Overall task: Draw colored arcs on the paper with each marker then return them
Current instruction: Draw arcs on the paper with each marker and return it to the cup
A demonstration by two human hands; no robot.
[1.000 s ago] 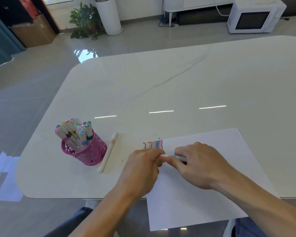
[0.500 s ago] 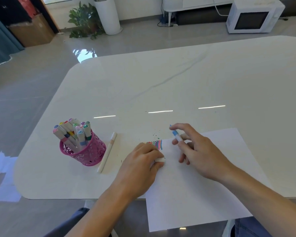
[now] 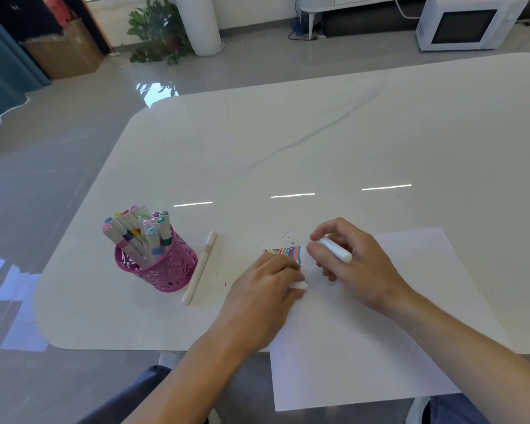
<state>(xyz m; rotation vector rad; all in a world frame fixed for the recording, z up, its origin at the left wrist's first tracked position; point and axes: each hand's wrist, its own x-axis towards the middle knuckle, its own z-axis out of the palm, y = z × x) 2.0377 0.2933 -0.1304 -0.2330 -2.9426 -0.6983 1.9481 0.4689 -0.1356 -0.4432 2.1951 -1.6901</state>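
Hard to make out: tip of marker (image 3: 335,250), buried under curled fingers of right hand (image 3: 355,264); white barrel alone in sight, slanting toward 4 o'clock. Clamped round it, that hand, over paper (image 3: 426,264) at 3 o'clock of arcs (image 3: 285,250). Arcs partly covered by left hand (image 3: 263,292) at their 6 o'clock, pinching white cap (image 3: 299,285), mostly hidden in curled fingers. Paper's near edge off table (image 3: 288,148), crossed by forearms. At 9 o'clock of arcs, pen (image 3: 200,267) lying flat, just beside pink cup (image 3: 162,267) crammed with markers (image 3: 141,231). Toward 12 o'clock, on floor beyond: plant (image 3: 156,32), microwave (image 3: 468,22).
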